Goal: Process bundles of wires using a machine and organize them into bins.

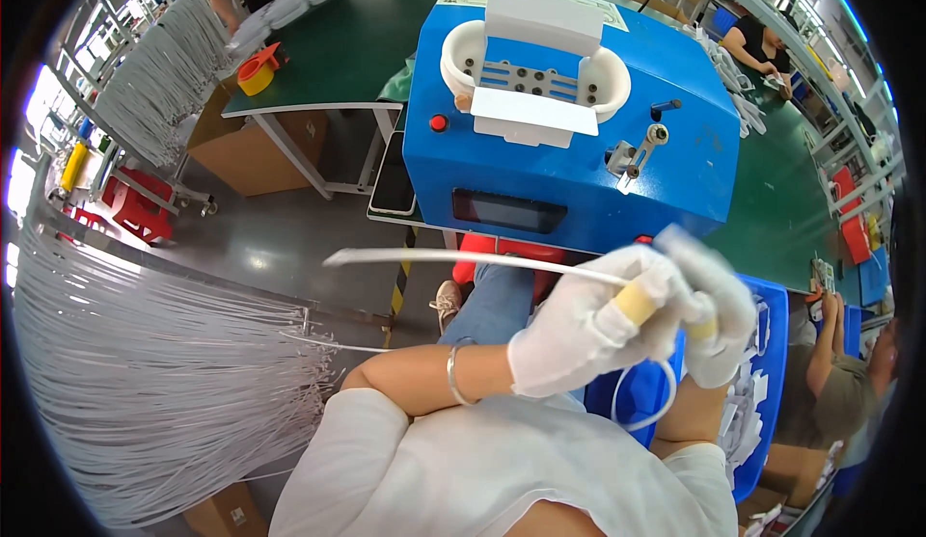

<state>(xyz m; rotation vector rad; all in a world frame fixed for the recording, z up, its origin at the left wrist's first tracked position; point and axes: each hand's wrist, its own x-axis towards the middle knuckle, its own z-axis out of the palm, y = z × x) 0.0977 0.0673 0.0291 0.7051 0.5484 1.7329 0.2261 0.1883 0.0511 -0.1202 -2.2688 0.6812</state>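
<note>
In front of my body, my left hand, in a white glove with yellow finger wraps, is closed round a white cable. One length of the cable sticks out leftward from that hand, and a loop hangs below both hands. My right hand, gloved in the same way, is beside the left, close to its fingertips. Motion blurs its fingers, so its hold on the cable cannot be made out. Beyond the hands stands a blue machine with a white two-ended holder and a small metal crank on top.
Many white cables hang from a rack at my left. Blue bins with white pieces stand at my right. A phone lies beside the machine. Green tables lie beyond, with an orange tape dispenser. Other people work nearby.
</note>
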